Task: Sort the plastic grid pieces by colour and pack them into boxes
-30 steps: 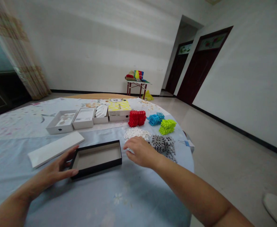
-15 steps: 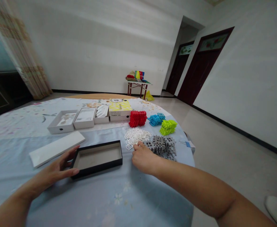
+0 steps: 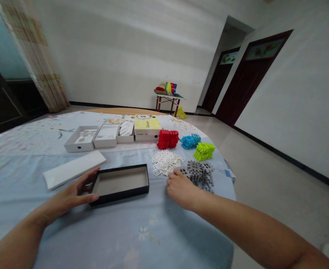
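Observation:
My left hand (image 3: 79, 192) holds the left end of a shallow open box (image 3: 122, 195), black outside with a pale inside, its thumb in front and fingers behind. No pieces show inside the box. My right hand (image 3: 183, 188) is closed, fingertips down at the left end of the grey interlocking plastic pieces (image 3: 199, 170); whatever its fingers pinch is hidden. Just beyond that hand lies a loose pile of white square plastic frames (image 3: 167, 161). Stacks of red pieces (image 3: 168, 139), blue pieces (image 3: 190, 141) and lime-green pieces (image 3: 204, 151) stand farther back.
A flat white lid (image 3: 74, 169) lies left of the black box. Behind it stand white boxes (image 3: 79, 145) with contents and a yellow-and-white box (image 3: 147, 125). A clip (image 3: 223, 172) sits near the round table's right edge. A small side table (image 3: 168, 96) is by the wall.
The view has turned slightly left. My right hand has shifted a little to the right, away from the white frames and closer to the grey pieces. My left hand stays on the box.

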A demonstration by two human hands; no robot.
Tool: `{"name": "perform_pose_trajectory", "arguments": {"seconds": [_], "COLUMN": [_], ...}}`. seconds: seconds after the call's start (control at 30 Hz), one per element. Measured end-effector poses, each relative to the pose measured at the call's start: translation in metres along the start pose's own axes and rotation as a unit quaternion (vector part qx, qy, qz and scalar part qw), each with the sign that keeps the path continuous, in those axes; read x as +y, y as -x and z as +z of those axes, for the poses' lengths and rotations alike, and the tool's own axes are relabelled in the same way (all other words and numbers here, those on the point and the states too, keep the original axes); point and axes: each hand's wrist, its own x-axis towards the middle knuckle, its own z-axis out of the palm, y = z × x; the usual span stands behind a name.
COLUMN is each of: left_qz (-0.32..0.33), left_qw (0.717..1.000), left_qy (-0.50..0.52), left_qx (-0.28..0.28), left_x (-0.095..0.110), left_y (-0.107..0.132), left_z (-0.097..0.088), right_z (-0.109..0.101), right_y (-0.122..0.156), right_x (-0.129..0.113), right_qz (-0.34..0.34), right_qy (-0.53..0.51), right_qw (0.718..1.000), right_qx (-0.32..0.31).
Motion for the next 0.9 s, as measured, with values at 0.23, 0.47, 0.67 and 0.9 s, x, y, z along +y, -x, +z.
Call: {"name": "perform_pose_trajectory", "arguments": {"seconds": [0.23,0.47,0.67,0.9], "left_qz": [-0.007,-0.003,0.007,0.016], "left_qw": [1.000,1.000,1.000,1.000], "left_qy": [-0.004,-0.022,-0.018,-0.024], "left_qx": [-0.010,-0.006,-0.012,0.001], "left_x": [0.003,0.007,0.003,0.002], "left_y": [0.000,0.001,0.002,0.001], "left_z": [0.001,0.002,0.001,0.000], "right_z": [-0.027,-0.042,-0.024,-0.030], "right_y": [-0.001,-0.057,-0.094,-0.105], "right_x": [0.005,0.053,0.071,0.061], "right_qz": [-0.012,0.142,0.178,0.173], "right_qy": [-0.027,-0.084,-0.089,-0.079], "right_qw": [0.999,0.986,0.970,0.972], "right_qx": [0.015,-0.028,-0.141,-0.140]}}
